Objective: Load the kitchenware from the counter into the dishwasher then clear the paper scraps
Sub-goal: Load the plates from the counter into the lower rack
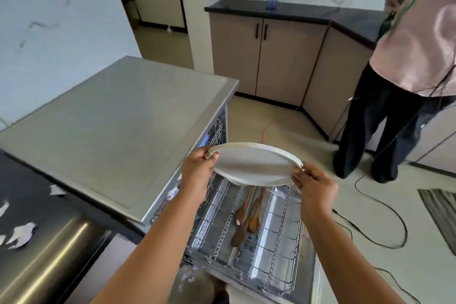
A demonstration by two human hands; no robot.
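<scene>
**Plate held over the pulled-out rack, both hands on the rim**

The person stands at the open dishwasher w/ a white plate (254, 164) carried in both hands, above the far end of the lower rack (278, 237). Left hand (197, 168) pinches the plate's left edge, thumb on top, fingers under; right hand (314, 186) does the same at the right edge. Each grip is closed on the rim, so the plate is clamped from two sides and touches nothing else.

Why two hands? Prob. because the plate is wide and shallow; opposite-edge holds keep it steady and let it be tipped upright for a slot. It sits nearly flat right now, near edge tilted slightly down. The rack is drawn fully out toward the person, which gives open access from above. Wooden spoons (246, 215) lie loose along the rack's middle channel (three, as far as I can tell), leaving the tine rows either side free.

Both forearms reach forward and down, elbows low, wrists roughly level, hands well apart at plate width.

Paper scraps (21, 232) lie on the dark bench (37, 205) at the left, untouched, so that part of the job looks not yet begun. The dishwasher's steel top (111, 126) is bare. Another person (404, 76) stands by the far cabinets, well apart from the rack.
</scene>
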